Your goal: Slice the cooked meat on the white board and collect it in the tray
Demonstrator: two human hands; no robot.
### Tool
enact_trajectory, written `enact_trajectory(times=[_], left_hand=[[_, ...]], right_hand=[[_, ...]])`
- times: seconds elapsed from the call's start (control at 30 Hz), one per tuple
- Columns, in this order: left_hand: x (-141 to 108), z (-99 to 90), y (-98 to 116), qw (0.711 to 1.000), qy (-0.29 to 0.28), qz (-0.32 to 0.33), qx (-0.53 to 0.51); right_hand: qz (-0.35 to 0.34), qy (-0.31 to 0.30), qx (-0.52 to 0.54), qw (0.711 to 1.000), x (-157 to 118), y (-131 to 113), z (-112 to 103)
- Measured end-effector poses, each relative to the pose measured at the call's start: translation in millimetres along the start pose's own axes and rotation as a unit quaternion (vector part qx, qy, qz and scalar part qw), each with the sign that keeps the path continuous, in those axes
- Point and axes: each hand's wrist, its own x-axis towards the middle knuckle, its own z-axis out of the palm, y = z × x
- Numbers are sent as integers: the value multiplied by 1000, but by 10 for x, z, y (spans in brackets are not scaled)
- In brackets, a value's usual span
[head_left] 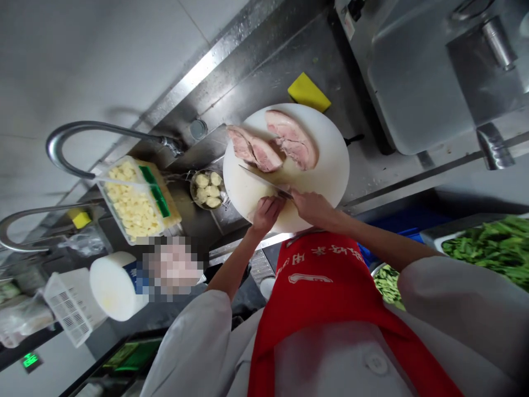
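My right hand [309, 208] is closed around the handle of a kitchen knife [262, 179], whose blade points up and to the left over a round white cutting board [330, 182]. Beside the knife's handle end, at the board's near edge, is my left hand [268, 213] with its fingers curled down. Whatever lies under those fingers is hidden. Beyond the blade lie two pieces of pale pink meat on the board: a left piece of meat [254, 149], with a dark split across it, and a right piece of meat [294, 138].
A yellow sponge [309, 92] lies behind the board. To its left are a pot [208, 188] of pale round pieces, a tub [134, 201] of pale chunks and a curved faucet [86, 125]. A sink [413, 99] and leafy greens [491, 242] are at right. Another person stands at left.
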Motion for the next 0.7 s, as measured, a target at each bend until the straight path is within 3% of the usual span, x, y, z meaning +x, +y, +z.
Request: enact_trajectory(times=[0.27,0.4,0.5,0.6,0.7], left_hand=[[-44,74,-14,999,30,-19,11],[-56,65,-9,999,1,-49,8],[-57,73,-15,999,12,-39,19],[-57,87,-21,999,24,-36,2],[-52,91,-15,999,22,-47,-13]], right_hand=[[14,-45,-26,999,-613,-52,4],[24,-68,-29,997,-874,60,93],[47,-97,-30,994,-1037,163,140],[43,-94,-27,994,-977,129,141],[20,-58,-15,998,-609,-47,94]])
